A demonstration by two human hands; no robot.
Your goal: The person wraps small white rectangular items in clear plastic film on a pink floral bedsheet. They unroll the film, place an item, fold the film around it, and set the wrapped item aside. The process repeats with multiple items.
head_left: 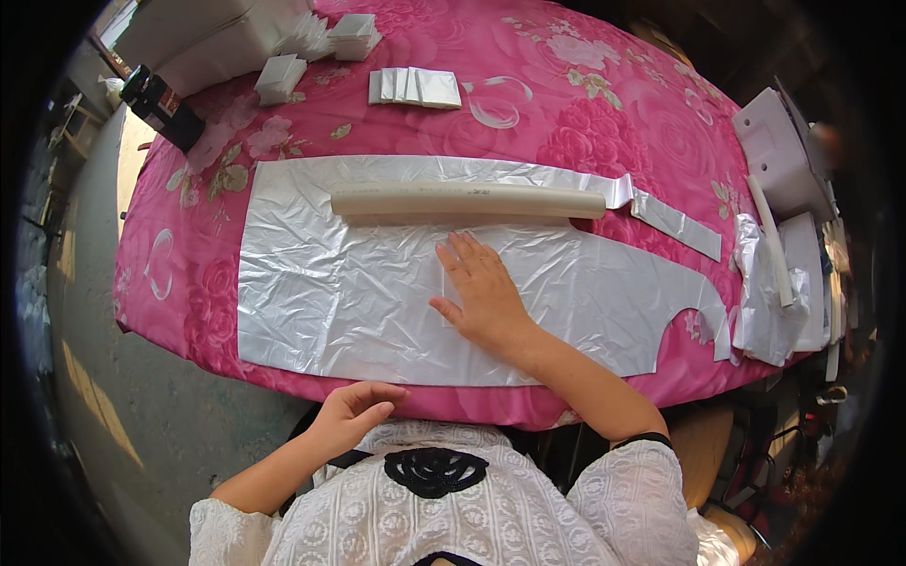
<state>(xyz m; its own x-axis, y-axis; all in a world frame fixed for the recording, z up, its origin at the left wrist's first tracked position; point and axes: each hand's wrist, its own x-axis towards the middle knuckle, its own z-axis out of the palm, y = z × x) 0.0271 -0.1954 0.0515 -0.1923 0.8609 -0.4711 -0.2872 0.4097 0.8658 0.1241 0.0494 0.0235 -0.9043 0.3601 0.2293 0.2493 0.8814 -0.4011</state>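
A thin whitish, crinkled plastic apron (377, 311) lies spread on the table, with a curved cut-out and strap-like strips at its right end. Across its far part rests a long cream plastic pipe (462, 200). My right hand (483, 292) lies flat on the apron just nearer than the pipe, its fingers spread and pointing away from me. At the near table edge, left of my body, my left hand (354, 412) hangs with loosely bent fingers. A gap shows between its thumb and forefinger, and it holds nothing visible.
A pink flowered cloth (604, 85) covers the table. Folded plastic packets (413, 88) lie at the far side, with more stacks by a white box (212, 47). A dark bottle (162, 108) stands far left. A white foam box (783, 151) and plastic sheets (764, 292) sit right.
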